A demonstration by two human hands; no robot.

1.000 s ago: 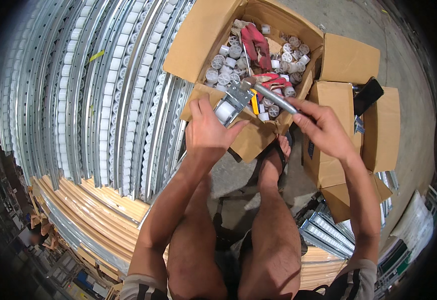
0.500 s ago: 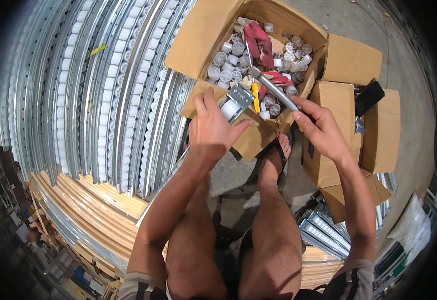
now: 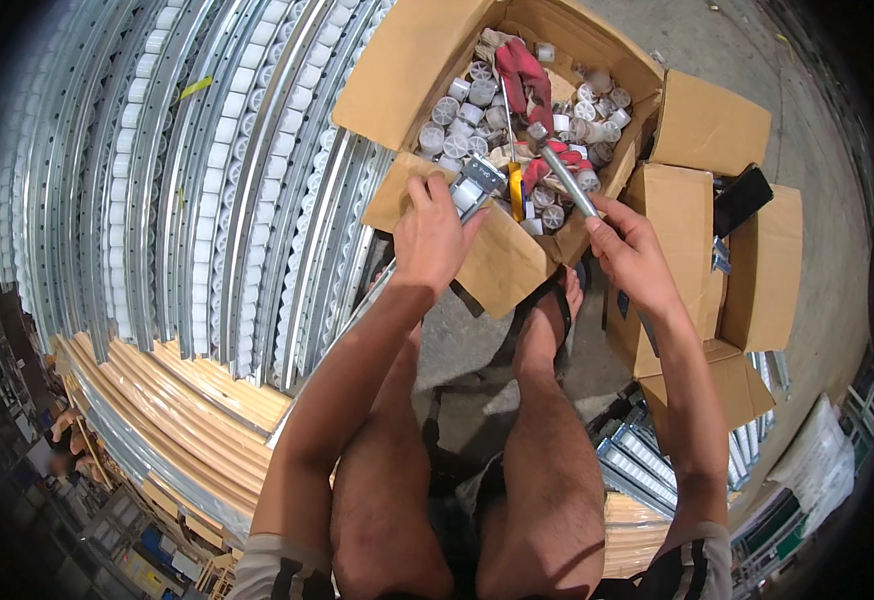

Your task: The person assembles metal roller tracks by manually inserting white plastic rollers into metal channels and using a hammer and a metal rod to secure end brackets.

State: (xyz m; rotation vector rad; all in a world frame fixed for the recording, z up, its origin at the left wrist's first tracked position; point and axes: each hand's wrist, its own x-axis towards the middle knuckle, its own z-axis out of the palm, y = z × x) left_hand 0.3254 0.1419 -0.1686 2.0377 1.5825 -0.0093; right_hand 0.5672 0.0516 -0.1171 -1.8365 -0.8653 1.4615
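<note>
My left hand (image 3: 431, 232) is closed around a metal roller rail (image 3: 481, 184), close to the end. A white roller sits between its sides, and the rail slants down past my left forearm. In my right hand (image 3: 634, 252) is a hammer (image 3: 567, 178), gripped by its metal handle. Its head is up over the open box, apart from the rail. Beyond the rail end, a screwdriver with a yellow handle (image 3: 516, 192) stands at the near part of the cardboard box (image 3: 367, 85). Inside lie many white plastic rollers (image 3: 445, 110) and red-and-white work gloves (image 3: 525, 78).
Long metal rails with white rollers (image 3: 227, 140) are stacked at left, above wrapped tan lengths (image 3: 172, 405). A second open cardboard box (image 3: 672, 240) stands at right with a black object (image 3: 742, 198) on it. Short roller rails (image 3: 642, 465) lie below that box.
The hammer has shifted slightly right, its head away from the rail end. My left thumb has drawn in from its spread position, and the rail end has moved a little upward.
</note>
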